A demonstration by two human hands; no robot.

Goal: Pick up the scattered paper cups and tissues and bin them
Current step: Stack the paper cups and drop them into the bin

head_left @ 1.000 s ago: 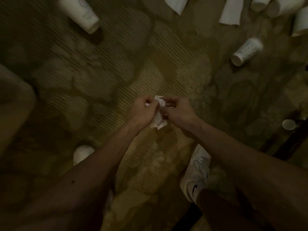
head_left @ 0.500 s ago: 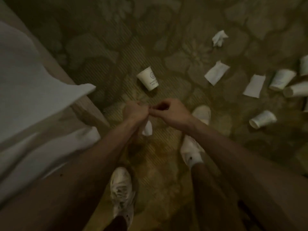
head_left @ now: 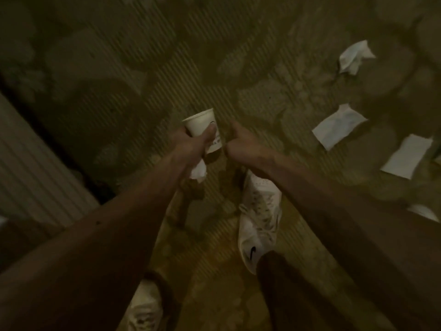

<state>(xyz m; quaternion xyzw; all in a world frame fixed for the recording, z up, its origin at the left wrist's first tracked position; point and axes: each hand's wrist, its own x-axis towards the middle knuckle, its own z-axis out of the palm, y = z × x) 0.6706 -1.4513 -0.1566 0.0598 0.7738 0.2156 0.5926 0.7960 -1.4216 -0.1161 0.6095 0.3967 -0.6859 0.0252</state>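
Note:
My left hand (head_left: 191,146) grips a white paper cup (head_left: 201,126) lying on its side on the carpet, thumb across its wall, rim toward the left. A crumpled tissue (head_left: 198,172) hangs from under the same hand. My right hand (head_left: 243,145) hovers just right of the cup with curled fingers and nothing visible in it. More tissues lie on the carpet to the right: a crumpled tissue (head_left: 355,57) farther off, a flat tissue (head_left: 338,126) and another flat tissue (head_left: 406,156) nearer. No bin is in view.
The floor is dim patterned carpet (head_left: 143,68). A pale ribbed piece of furniture (head_left: 31,163) fills the left edge. My white shoes, the right shoe (head_left: 259,218) and the left shoe (head_left: 145,306), stand below my hands. A white scrap (head_left: 424,212) lies at the right edge.
The tissue passed from both hands into my left hand alone. I stepped forward to the cup on the carpet, and my left hand has taken hold of it. My right hand let go.

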